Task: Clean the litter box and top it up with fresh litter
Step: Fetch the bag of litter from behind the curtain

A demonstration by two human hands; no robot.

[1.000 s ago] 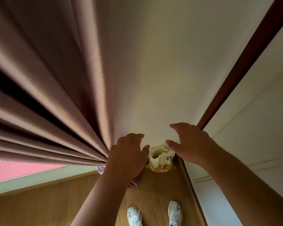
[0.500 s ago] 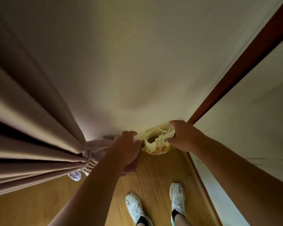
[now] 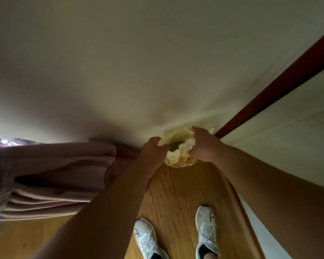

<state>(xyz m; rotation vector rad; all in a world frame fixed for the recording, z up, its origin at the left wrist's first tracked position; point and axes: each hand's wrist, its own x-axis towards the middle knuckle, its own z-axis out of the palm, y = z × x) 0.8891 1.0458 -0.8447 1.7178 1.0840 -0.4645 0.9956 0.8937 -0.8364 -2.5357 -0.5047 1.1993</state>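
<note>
Two hands, left hand (image 3: 153, 152) and right hand (image 3: 202, 146), are pinching the litter bag (image 3: 178, 144) mouth between their grips, probably spreading it open.

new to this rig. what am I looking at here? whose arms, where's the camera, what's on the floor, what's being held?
There is no robot. A person wears a wide-angle camera on the head, and it looks forward and down, so the two bare arms reaching in from the bottom are their own. It is one view only.

Both hands are on an open yellow-and-white bag that stands on the wooden floor against the pale wall. The left hand grips the near left edge of the bag's mouth, and the right hand grips the right edge. The contents look dark and I cannot identify them.

The person's white sneakers are below. A gathered pink curtain hangs at the left, and a dark red-brown frame runs at the right.
</note>
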